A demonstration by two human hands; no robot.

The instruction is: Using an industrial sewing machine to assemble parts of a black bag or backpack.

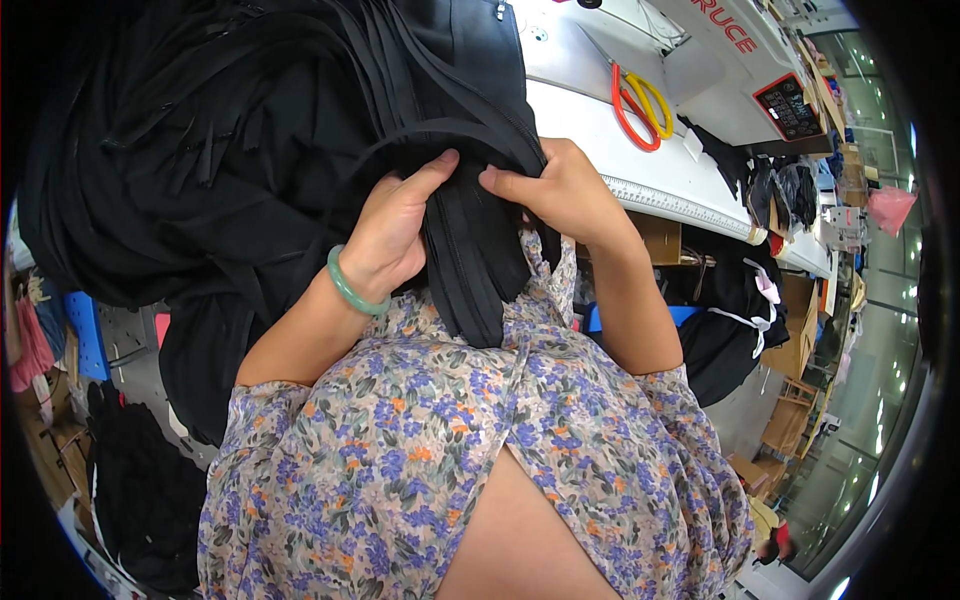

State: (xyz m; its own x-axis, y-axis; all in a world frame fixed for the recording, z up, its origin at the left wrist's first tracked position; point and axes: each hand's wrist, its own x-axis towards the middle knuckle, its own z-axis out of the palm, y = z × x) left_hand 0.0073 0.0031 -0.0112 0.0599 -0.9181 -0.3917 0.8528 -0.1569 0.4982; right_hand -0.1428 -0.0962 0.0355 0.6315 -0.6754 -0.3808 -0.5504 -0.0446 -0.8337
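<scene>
Both hands pinch the same black strips: the left hand [390,235] and the right hand [555,190] close on a bundle of black zipper strips [470,270] hanging over the lap, seemingly being sorted; separating one strip calls for thumb work.

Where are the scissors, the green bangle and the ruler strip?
scissors [640,105], head view, on the red and yellow handles.
green bangle [350,287], head view, on its band at the left wrist.
ruler strip [680,203], head view, mid-length along the table edge.
</scene>
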